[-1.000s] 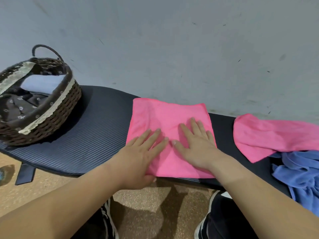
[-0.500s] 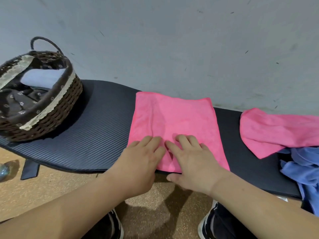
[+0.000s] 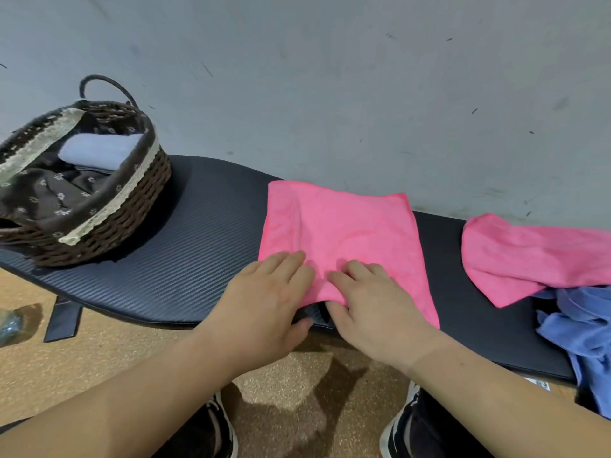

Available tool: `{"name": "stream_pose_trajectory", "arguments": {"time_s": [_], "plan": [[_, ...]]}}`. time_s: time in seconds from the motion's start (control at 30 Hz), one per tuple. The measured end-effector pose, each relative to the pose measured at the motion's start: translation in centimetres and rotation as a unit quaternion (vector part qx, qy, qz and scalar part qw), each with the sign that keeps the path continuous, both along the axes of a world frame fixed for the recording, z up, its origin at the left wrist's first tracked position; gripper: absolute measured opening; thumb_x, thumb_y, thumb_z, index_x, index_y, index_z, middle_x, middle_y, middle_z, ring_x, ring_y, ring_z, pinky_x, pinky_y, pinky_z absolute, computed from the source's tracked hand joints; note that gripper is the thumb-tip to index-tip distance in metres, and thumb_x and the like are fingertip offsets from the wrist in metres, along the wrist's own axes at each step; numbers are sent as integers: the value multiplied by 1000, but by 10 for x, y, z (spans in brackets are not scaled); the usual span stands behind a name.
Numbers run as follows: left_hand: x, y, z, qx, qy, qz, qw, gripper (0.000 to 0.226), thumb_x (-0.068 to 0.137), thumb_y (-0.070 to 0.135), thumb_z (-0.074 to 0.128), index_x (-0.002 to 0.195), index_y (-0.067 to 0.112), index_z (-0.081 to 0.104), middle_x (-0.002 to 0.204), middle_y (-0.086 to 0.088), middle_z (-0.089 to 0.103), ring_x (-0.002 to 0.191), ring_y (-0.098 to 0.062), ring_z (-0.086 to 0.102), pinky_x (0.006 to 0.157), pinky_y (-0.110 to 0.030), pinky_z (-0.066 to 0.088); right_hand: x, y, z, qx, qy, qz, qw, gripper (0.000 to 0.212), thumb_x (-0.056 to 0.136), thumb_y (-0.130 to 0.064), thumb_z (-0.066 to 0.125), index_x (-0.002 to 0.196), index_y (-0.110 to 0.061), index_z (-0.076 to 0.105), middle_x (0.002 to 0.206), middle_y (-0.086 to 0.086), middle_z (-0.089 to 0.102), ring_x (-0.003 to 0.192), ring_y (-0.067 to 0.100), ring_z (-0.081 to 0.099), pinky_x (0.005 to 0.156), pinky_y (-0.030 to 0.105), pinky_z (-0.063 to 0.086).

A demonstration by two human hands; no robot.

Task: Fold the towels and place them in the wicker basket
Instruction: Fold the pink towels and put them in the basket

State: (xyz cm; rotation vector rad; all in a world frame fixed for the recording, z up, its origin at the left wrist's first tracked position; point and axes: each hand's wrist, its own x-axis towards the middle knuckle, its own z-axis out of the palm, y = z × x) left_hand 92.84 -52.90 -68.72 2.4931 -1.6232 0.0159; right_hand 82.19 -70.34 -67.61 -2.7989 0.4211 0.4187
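Note:
A pink towel (image 3: 340,226) lies flat and folded on the black bench (image 3: 198,246). My left hand (image 3: 264,309) and my right hand (image 3: 373,309) sit side by side at its near edge. Their fingers curl on top and the thumbs tuck under, pinching that edge, which is slightly raised between them. The wicker basket (image 3: 109,213) stands at the bench's left end, with a pale folded towel (image 3: 99,152) inside it. A crumpled pink towel (image 3: 535,256) and a blue towel (image 3: 578,325) lie at the right end.
A grey wall (image 3: 330,77) rises right behind the bench. Cork-coloured floor (image 3: 99,365) lies below the near edge, with my shoes (image 3: 218,431) on it. Bare bench surface lies between the basket and the folded pink towel.
Both hands slid back along the pink towel from its middle to its near edge. Their flat fingers have curled and the thumbs now sit under the edge.

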Motion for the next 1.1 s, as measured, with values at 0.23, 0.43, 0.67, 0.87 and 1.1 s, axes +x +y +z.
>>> {"name": "stream_pose_trajectory", "arguments": {"time_s": [0.23,0.43,0.67,0.87,1.1], "plan": [[29,-10,4,69,25,49,996,37,86,23,40,111,31,65,109,10,69,105,-17,66,81,-36,55,0,-12,14,-10,29,13,999,54,97,-31,47,151,-33,43,155,-3,35,139,24,37,102,41,48],[52,13,25,-40,290,78,953,40,85,13,50,107,26,81,108,14,78,98,-6,71,88,-28,56,-21,-53,35,54,42,-27,997,39,85,-11,51,110,-34,68,107,-8,68,96,16,62,78,30,49],[62,19,38,-112,493,158,848,18,68,13,57,71,3,72,67,-14,67,66,-19,59,66,-36,48,-40,-91,57,223,63,-75,970,17,81,-12,60,69,-2,53,59,2,41,56,15,39,57,34,32],[81,12,34,-153,544,209,798,19,74,24,67,82,10,77,72,-18,65,68,-22,57,65,-34,42,-29,-106,48,358,11,-196,913,23,96,-7,62,74,-12,65,65,-1,58,57,13,55,55,26,48],[110,-27,5,-176,426,263,847,12,99,25,67,96,24,78,89,3,79,89,-22,75,80,-41,59,-3,-129,24,302,-14,-279,911,13,96,-16,59,90,-9,69,82,6,71,73,19,69,77,43,66]]}}
